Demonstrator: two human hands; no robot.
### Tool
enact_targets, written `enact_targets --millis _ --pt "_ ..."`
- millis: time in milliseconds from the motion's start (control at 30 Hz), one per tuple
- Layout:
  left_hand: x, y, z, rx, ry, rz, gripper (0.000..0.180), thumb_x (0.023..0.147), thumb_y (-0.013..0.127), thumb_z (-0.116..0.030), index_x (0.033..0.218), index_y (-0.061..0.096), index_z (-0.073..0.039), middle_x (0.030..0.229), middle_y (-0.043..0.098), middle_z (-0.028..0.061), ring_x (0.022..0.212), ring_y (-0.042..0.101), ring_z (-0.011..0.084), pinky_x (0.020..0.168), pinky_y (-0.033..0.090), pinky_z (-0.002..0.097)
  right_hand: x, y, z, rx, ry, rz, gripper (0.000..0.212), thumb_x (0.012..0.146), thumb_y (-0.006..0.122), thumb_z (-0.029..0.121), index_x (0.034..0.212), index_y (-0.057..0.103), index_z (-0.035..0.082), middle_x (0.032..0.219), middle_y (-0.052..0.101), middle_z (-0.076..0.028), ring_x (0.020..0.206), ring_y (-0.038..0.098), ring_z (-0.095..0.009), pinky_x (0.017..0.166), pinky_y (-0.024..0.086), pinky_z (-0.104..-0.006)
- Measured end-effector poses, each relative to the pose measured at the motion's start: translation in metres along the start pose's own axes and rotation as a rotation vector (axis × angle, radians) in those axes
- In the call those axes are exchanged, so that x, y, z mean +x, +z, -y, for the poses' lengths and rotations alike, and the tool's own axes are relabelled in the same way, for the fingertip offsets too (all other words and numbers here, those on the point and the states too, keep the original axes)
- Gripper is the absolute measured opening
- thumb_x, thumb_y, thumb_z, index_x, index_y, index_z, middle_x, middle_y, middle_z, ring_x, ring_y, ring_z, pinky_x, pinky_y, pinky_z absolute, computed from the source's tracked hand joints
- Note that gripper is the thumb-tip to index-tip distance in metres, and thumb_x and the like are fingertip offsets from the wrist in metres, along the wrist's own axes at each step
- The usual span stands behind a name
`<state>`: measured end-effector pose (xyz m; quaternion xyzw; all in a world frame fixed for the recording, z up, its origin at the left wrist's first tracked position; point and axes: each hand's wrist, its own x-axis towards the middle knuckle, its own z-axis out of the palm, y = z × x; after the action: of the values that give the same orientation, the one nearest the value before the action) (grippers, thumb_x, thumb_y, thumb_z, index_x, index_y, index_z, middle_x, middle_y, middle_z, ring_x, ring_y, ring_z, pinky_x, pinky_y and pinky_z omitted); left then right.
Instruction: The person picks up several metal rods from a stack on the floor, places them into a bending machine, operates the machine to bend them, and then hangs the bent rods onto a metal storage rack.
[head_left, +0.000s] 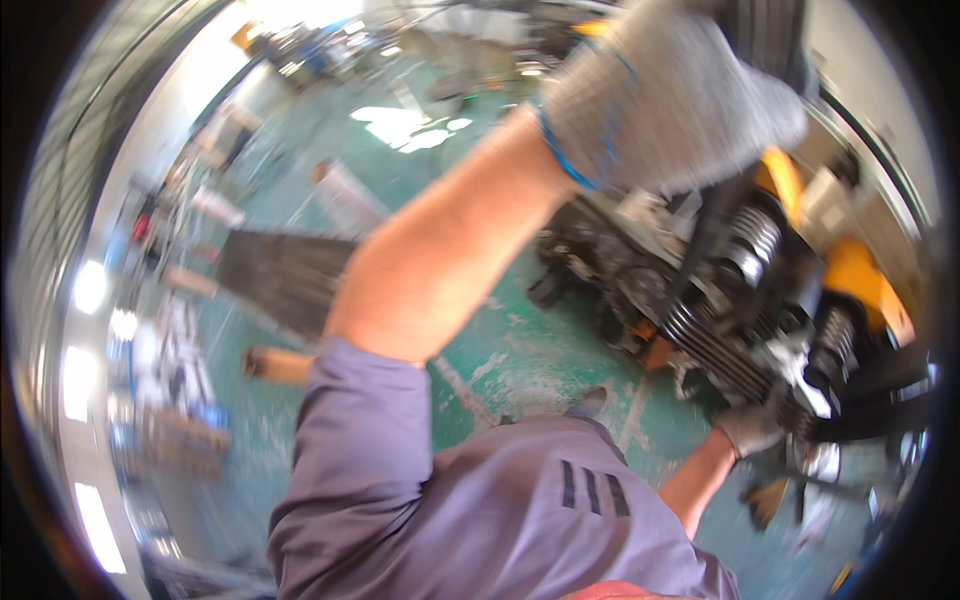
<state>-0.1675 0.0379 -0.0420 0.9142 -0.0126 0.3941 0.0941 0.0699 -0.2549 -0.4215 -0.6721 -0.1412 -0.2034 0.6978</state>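
My left hand (680,105), in a pale grey knit glove with a blue cuff edge, is raised high and close to the camera. Motion smears it, and its fingers cannot be made out. Beside it stands a dark ribbed upright part (765,40); whether the glove touches this is unclear. Lower right, my right hand (755,425), gloved too, is at the end of a dark stack of long ridged bars (725,350). Its fingers are blurred and partly lost among the machine parts. Bright coiled cylinders (752,240) with yellow-orange covers (865,285) rise behind the bars.
A dark greasy mechanical assembly (615,275) lies on the green floor (500,370) ahead of me. On the left are a dark slatted panel (285,280), a brown tube end (270,365) and a pale roll (345,190). Blurred stacked goods (180,440) line the left side.
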Motion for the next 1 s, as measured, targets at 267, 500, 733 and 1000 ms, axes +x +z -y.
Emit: enact_targets --millis 267,500,733,1000 --pt "-0.283 -0.116 -0.096 -0.578 -0.77 -0.826 0.019 0.087 0.081 -0.007 0.102 0.07 -0.001 0.09 0.076 0.01 0.084 0.075 0.0194 0.077 0.061 0.0329 -0.102 0.083 0.105 0.056 -0.149 0.436 0.036 0.097 0.075 0.025 0.112 0.071 -0.007 0.103 0.074 -0.017 0.088 0.071 -0.025 0.078 0.06 -0.0376" --pt "-0.497 -0.143 -0.247 -0.254 -0.992 -1.389 0.016 0.092 0.073 0.002 0.106 0.068 -0.003 0.1 0.074 0.0092 0.097 0.074 0.0202 0.088 0.06 0.0335 -0.249 0.188 0.166 0.186 -0.089 1.062 0.042 0.102 0.071 0.026 0.127 0.069 -0.008 0.127 0.072 -0.021 0.108 0.071 -0.026 0.093 0.058 -0.0373" --pt "-0.567 -0.133 -0.376 0.145 -0.885 -1.958 0.015 0.095 0.063 0.007 0.108 0.064 -0.002 0.103 0.074 0.0171 0.102 0.073 0.027 0.095 0.061 0.041 -0.42 0.269 0.365 0.611 -0.429 1.534 0.044 0.104 0.068 0.023 0.136 0.064 -0.007 0.131 0.07 -0.015 0.113 0.067 -0.018 0.098 0.053 -0.0327" --pt "-0.593 -0.172 -0.473 0.278 -0.325 -2.186 0.018 0.096 0.063 0.003 0.111 0.065 -0.006 0.11 0.071 0.0162 0.111 0.069 0.0333 0.104 0.054 0.0497 -0.595 0.227 0.656 1.327 -0.541 1.619 0.048 0.104 0.067 0.027 0.142 0.061 -0.001 0.128 0.071 -0.01 0.114 0.065 -0.016 0.102 0.048 -0.03"
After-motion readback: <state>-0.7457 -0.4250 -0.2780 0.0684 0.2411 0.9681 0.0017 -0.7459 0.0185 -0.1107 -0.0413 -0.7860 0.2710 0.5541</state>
